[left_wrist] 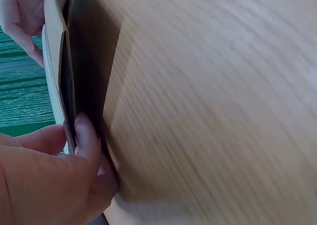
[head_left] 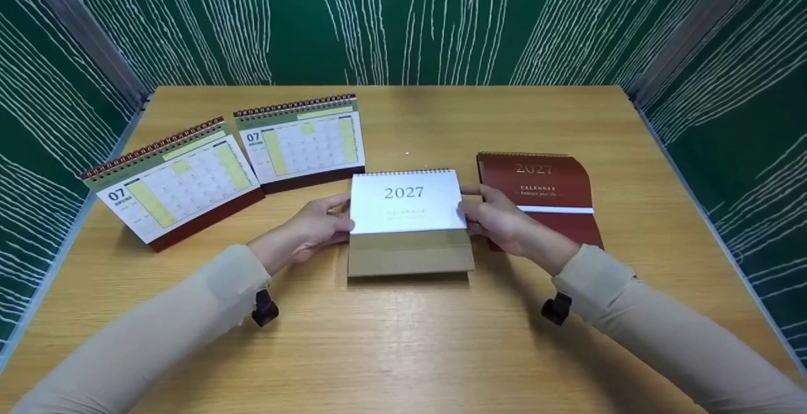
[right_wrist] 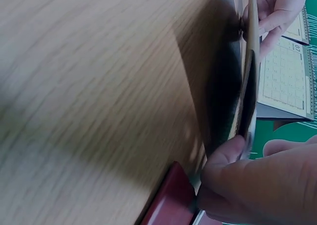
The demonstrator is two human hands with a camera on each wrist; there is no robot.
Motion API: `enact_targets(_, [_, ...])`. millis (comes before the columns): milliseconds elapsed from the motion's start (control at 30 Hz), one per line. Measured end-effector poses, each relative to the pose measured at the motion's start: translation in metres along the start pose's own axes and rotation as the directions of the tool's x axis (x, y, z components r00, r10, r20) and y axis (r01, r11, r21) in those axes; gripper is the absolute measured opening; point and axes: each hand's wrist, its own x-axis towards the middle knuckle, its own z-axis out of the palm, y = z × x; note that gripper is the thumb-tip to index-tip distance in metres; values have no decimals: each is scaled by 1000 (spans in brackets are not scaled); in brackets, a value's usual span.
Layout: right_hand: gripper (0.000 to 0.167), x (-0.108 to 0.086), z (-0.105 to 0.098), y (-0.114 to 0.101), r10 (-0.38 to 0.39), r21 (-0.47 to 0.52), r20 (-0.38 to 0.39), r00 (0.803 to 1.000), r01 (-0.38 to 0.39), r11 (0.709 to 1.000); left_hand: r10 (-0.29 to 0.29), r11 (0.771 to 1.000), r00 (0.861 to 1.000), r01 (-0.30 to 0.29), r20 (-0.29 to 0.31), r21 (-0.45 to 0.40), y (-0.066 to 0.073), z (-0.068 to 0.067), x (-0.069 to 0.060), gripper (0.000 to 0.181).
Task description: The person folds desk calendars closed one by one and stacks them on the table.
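A desk calendar (head_left: 406, 203) with a white "2027" cover and a tan base is held at its two side edges in the head view. The left hand (head_left: 318, 228) grips its left edge, thumb on the front and fingers behind. At the right edge, the right hand (head_left: 498, 218) pinches it the same way. In the left wrist view, the left hand (left_wrist: 54, 175) has thumb and fingers round the layered edge of the calendar (left_wrist: 55, 81). The right wrist view shows the right hand (right_wrist: 262, 180) on the opposite edge, with shadow under the calendar (right_wrist: 250, 81).
Two calendars showing "07" stand at the left, one (head_left: 183, 184) nearer and one (head_left: 302, 143) farther back. A dark red "2027" calendar (head_left: 542, 181) with a white band lies at the right, partly behind the right hand. Green walls with white lines (head_left: 403, 23) surround the wooden table (head_left: 403, 351).
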Motion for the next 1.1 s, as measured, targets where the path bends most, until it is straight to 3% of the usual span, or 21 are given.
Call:
enact_targets(233, [65, -5, -7, 2, -66, -11, -10, 998, 66, 998, 24, 999, 1000, -23, 17, -45, -3, 4, -3, 75])
enact_targets(400, [69, -3, -10, 1, -78, -23, -2, 997, 78, 997, 15, 1000, 999, -15, 28, -9, 1, 10, -6, 74])
enact_targets(933, [71, -6, -28, -11, -147, -100, -59, 987, 141, 985, 143, 986, 990, -142, -4, 91, 15, 30, 6, 79])
enact_targets(1100, [71, -9, -37, -15, -168, -196, -87, 982, 148, 969, 193, 970, 981, -192, 7, 149, 21, 37, 9, 80])
